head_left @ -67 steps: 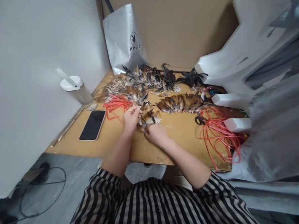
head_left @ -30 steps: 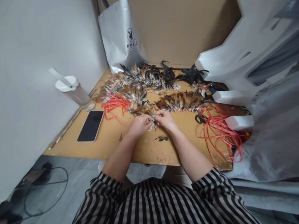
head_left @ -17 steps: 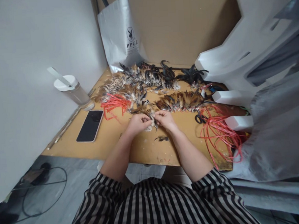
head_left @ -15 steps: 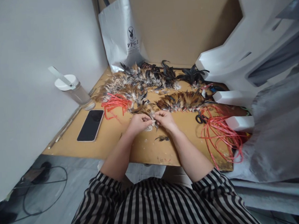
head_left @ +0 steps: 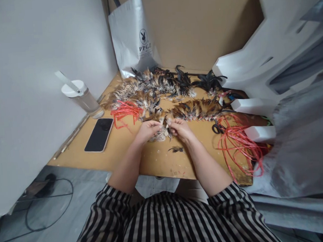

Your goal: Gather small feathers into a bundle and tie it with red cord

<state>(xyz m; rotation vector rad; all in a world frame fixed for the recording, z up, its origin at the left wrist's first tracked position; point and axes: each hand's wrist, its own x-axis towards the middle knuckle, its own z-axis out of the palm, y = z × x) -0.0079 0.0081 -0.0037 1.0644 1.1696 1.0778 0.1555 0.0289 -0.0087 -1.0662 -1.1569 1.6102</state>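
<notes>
Since feathers [head_left: 168, 118] this small likely need a fine grip, left hand [head_left: 148, 131] and right hand [head_left: 180, 129] each pinch some above pale fluff [head_left: 160, 136] mid-desk [head_left: 155, 163], red strips [head_left: 126, 111] and feather rows [head_left: 197, 109] (presumably for reach) lying nearby.

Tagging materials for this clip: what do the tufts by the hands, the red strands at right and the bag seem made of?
Tufts: likely real feather, mottled brown with wispy tips. Red strands: probably plastic ribbon, given their glossy streaks. Bag: plastic or foil-coated, judging by its silvery sheen and creases.
</notes>
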